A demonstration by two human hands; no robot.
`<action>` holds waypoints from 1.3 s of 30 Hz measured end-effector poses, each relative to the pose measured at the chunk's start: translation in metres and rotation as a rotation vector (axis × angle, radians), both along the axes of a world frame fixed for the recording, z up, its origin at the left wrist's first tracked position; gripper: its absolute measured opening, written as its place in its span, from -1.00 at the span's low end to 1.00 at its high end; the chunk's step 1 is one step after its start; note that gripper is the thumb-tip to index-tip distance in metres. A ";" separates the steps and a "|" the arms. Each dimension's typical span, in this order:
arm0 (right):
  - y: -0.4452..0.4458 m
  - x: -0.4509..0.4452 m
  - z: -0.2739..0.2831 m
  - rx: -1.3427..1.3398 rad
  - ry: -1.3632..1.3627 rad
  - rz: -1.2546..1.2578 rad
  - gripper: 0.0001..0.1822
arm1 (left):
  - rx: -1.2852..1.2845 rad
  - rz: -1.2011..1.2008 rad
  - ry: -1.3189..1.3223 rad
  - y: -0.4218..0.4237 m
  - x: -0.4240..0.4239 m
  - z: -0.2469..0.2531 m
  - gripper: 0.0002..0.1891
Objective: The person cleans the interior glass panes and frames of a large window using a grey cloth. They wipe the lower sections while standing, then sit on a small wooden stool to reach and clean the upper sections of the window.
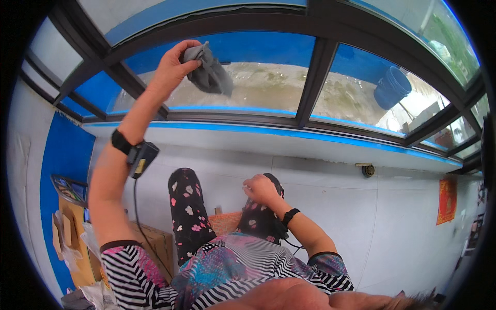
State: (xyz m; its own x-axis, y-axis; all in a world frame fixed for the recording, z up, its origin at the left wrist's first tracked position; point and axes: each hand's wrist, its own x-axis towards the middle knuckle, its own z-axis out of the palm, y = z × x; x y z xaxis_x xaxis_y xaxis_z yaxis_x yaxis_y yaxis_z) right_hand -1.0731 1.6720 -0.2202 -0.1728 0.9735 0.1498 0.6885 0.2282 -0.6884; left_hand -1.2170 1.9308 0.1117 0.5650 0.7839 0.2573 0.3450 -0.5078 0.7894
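My left hand (176,68) is raised in front of a dark-framed window and grips a grey cloth (207,69) between thumb and fingers. The cloth hangs in folds before the window glass (267,85), its lower end blurred. Whether it touches the pane I cannot tell. Down at my right knee, my right hand (263,189) rests with its fingers curled in, and no object shows in it. Black straps with devices and cables are on both wrists; the wrist camera (142,159) on the left one shows clearly.
A blue-edged sill (232,128) runs below the window frame. Cardboard boxes (155,244) stand at my left, near a blue wall panel (64,155). An orange woven seat (225,223) shows between my legs. Beyond the glass is a blue bucket (391,89). A round floor fitting (367,170) sits near the wall.
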 end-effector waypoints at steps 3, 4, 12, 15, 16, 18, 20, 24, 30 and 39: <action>-0.001 -0.003 0.003 -0.027 -0.018 -0.019 -0.76 | -0.138 -0.193 0.483 0.002 0.019 0.054 -0.58; -0.002 -0.004 0.003 -0.012 -0.021 -0.010 -0.76 | -0.102 -0.295 0.645 0.006 0.024 0.065 -0.58; -0.013 0.005 0.012 0.002 -0.080 -0.104 -0.81 | -0.157 -0.123 -0.090 0.014 0.076 0.004 -0.71; -0.022 0.004 0.035 -0.007 -0.094 -0.138 -0.82 | -0.396 -0.074 -0.487 -0.013 0.091 -0.021 -0.67; -0.022 0.005 0.034 0.005 -0.098 -0.132 -0.82 | -0.270 -0.066 -0.578 -0.014 0.101 -0.027 -0.66; -0.023 0.005 0.030 0.027 -0.100 -0.116 -0.83 | -0.015 -0.041 -0.747 -0.017 0.125 -0.041 -0.63; -0.019 -0.004 0.038 -0.003 -0.106 -0.128 -0.84 | 0.218 -0.025 -0.785 -0.031 0.146 -0.042 -0.60; -0.021 0.007 0.026 -0.009 -0.122 -0.089 -0.84 | 0.777 -0.102 -0.554 -0.041 0.203 -0.071 -0.45; -0.014 0.004 0.048 -0.113 -0.124 -0.055 -0.85 | 1.203 -0.126 -0.059 -0.003 0.219 -0.114 -0.34; -0.019 0.003 0.055 -0.055 -0.139 -0.100 -0.85 | 1.535 0.006 0.084 0.065 0.109 -0.073 -0.48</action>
